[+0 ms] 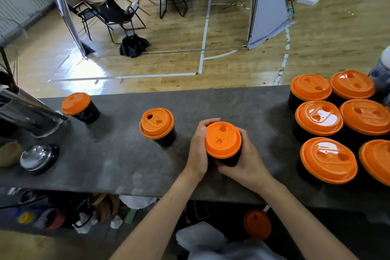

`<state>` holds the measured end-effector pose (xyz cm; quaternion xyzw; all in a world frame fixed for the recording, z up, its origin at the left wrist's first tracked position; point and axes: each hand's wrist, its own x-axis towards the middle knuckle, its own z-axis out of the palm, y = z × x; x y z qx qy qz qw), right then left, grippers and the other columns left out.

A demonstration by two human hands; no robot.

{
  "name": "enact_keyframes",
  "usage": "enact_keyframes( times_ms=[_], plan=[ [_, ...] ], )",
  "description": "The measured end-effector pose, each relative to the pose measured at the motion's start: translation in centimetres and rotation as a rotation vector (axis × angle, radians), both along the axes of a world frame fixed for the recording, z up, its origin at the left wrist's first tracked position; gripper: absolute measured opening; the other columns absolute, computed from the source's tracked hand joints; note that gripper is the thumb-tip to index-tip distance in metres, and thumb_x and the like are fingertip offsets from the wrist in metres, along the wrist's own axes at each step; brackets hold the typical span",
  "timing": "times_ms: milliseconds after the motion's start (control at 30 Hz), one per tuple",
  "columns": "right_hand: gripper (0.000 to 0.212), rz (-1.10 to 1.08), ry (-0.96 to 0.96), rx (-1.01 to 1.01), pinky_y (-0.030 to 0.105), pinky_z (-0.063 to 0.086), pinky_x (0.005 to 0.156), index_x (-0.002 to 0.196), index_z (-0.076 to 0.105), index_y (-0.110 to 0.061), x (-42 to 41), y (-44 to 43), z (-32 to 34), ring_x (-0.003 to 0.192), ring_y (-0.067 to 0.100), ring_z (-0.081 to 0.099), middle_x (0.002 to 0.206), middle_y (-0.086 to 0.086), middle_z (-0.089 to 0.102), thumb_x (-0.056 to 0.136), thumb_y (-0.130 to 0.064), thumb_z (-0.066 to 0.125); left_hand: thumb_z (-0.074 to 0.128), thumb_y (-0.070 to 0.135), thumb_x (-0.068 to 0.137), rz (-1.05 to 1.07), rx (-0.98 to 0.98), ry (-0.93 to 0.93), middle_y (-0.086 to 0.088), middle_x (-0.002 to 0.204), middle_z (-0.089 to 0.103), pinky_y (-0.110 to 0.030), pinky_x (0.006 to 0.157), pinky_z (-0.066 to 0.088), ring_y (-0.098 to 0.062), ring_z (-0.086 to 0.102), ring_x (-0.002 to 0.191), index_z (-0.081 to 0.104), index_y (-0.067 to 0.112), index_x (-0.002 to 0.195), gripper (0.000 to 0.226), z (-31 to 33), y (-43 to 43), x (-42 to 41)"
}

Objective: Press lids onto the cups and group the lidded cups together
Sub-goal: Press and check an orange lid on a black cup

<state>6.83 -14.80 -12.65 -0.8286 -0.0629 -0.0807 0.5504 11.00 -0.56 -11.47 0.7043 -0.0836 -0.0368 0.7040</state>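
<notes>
A black cup with an orange lid (pixel 222 140) stands at the middle of the grey counter (pixel 118 154). My left hand (pixel 198 150) wraps its left side and my right hand (pixel 244 158) wraps its right side and base. To its left stands a second black cup (pixel 157 126) whose orange lid sits crooked. A third lidded cup (pixel 81 107) is farther left. At the right end, several black cups with orange lids (pixel 329 124) stand packed together.
A metal container (pixel 27 112) and a shiny black-rimmed disc (pixel 39 157) lie at the counter's left end. A loose orange lid (pixel 257 224) rests on the shelf below the counter among clutter. A blurred white and blue object (pixel 382 72) stands at the far right.
</notes>
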Motion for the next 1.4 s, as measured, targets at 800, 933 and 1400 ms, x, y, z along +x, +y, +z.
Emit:
enact_keyframes(
  times_ms=[800,933,1400],
  plan=[
    [0.088,-0.018,-0.007,0.002,0.023,0.047,0.099,0.133,0.036,-0.046,-0.10,0.18,0.28,0.122,-0.001,0.053,0.130,-0.022,0.051,0.061,-0.032,0.085,0.025,0.030,0.108,0.054,0.066,-0.069,-0.004,0.130,0.065,-0.048,0.106,0.047,-0.026,0.062,0.122,0.061,0.013,0.127,0.044,-0.43,-0.11,-0.12],
    [0.091,-0.049,-0.008,0.049,0.013,0.045,0.094,0.136,0.044,-0.029,-0.10,0.43,0.34,0.121,0.003,0.055,0.130,-0.014,0.052,0.061,-0.046,0.094,0.026,0.027,0.107,0.067,0.104,-0.075,-0.003,0.131,0.065,-0.052,0.106,0.047,-0.027,0.060,0.124,0.062,0.014,0.125,0.043,-0.63,0.04,0.06],
    [0.092,-0.060,0.043,0.052,0.015,0.046,0.092,0.133,0.034,-0.039,-0.25,0.09,0.25,0.118,-0.004,0.055,0.129,-0.021,0.054,0.059,-0.047,0.087,0.026,0.025,0.103,0.070,0.026,-0.045,-0.011,0.127,0.067,-0.059,0.105,0.044,-0.032,0.061,0.121,0.064,0.010,0.122,0.045,-0.50,0.06,-0.03]
  ],
)
